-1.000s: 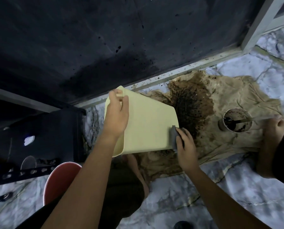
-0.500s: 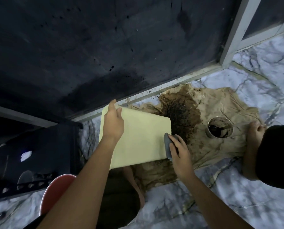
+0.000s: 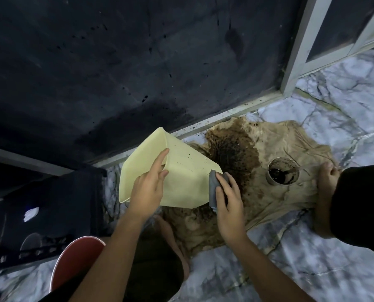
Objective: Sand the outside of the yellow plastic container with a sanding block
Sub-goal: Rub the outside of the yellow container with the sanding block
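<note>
The left hand (image 3: 147, 192) holds the container (image 3: 181, 177) tilted above the floor (image 3: 312, 269), open end up and to the left; its fingers (image 3: 159, 164) lie spread on the yellow side wall near the rim, and the thumb is hidden, so I cannot tell whether it hooks the edge. The right hand (image 3: 228, 205) presses the grey block (image 3: 213, 192) against the container's base end; its fingers are together, curled over the block, with the block between fingertips and plastic. Small dark specks dot the wall just beyond the left fingertips. Past the right fingers a stained cloth (image 3: 279, 153) lies on the floor; a round tin (image 3: 283, 171) of dark liquid sits on it, well apart from the block. A foot (image 3: 327, 182) rests at the cloth's far edge; a red stool (image 3: 72, 258) shows below the left forearm.
</note>
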